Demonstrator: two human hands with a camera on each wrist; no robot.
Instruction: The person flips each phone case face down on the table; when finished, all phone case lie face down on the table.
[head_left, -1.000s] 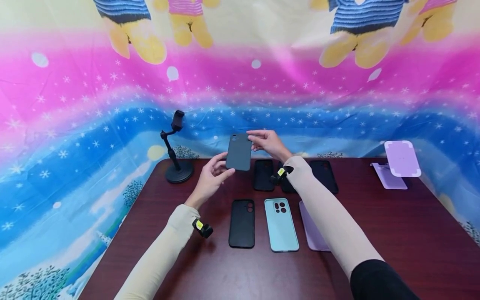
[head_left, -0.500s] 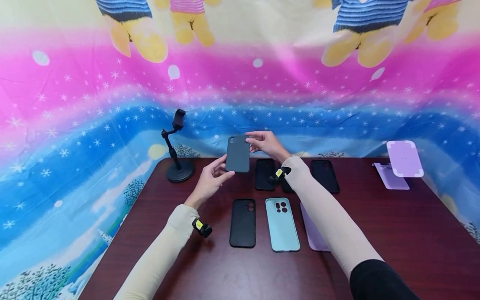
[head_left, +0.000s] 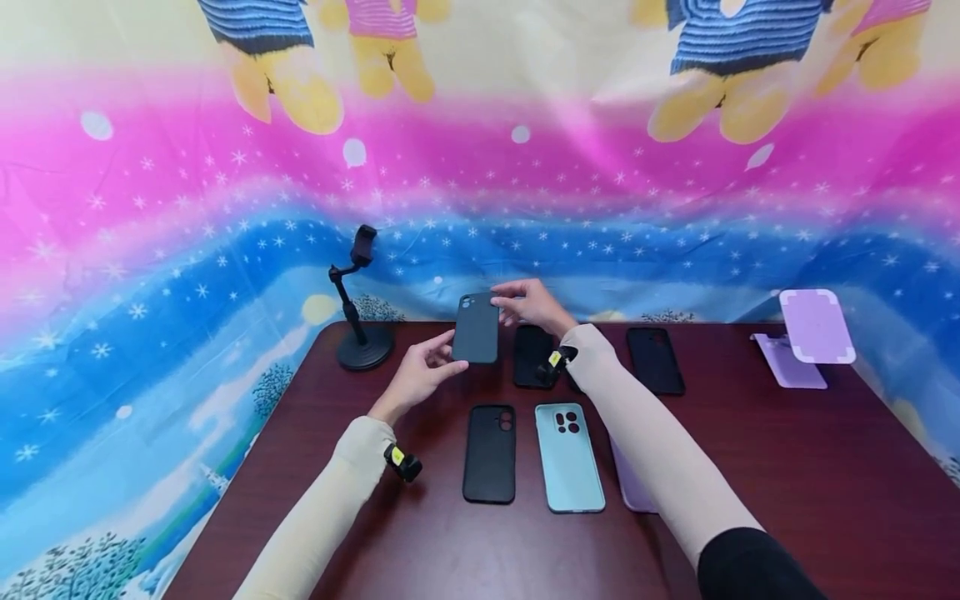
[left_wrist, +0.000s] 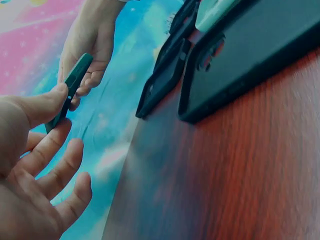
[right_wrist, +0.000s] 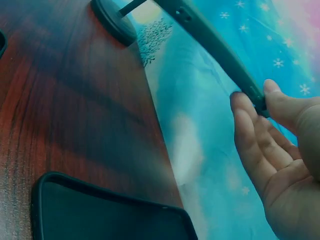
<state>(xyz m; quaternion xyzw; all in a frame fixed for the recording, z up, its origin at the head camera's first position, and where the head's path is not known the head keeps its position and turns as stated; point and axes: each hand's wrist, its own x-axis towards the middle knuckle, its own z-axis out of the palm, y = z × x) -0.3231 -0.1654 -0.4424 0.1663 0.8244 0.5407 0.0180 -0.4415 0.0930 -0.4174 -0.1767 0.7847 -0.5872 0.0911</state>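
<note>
A dark green phone case [head_left: 476, 328] is held up over the far part of the table, its back with camera holes facing me. My left hand [head_left: 417, 373] pinches its lower left corner between thumb and fingers. At the upper right corner, my right hand [head_left: 536, 303] pinches it the same way. In the left wrist view the case [left_wrist: 71, 90] appears edge-on, and the other fingers of my left hand [left_wrist: 50, 165] are spread loosely. The right wrist view has the thumb and fingertips of my right hand [right_wrist: 280, 145] on the case's end [right_wrist: 220, 52].
On the table [head_left: 750, 467] lie a black case [head_left: 489, 454], a light blue case [head_left: 570, 458] and a purple case [head_left: 636, 487] partly behind my right sleeve. Black cases [head_left: 655, 360] lie farther back. A black stand [head_left: 364, 346] is left, a purple stand [head_left: 817, 327] right.
Both hands have lowered the dark green case a little, keeping their pinch on its corners. The head view has shifted slightly too.
</note>
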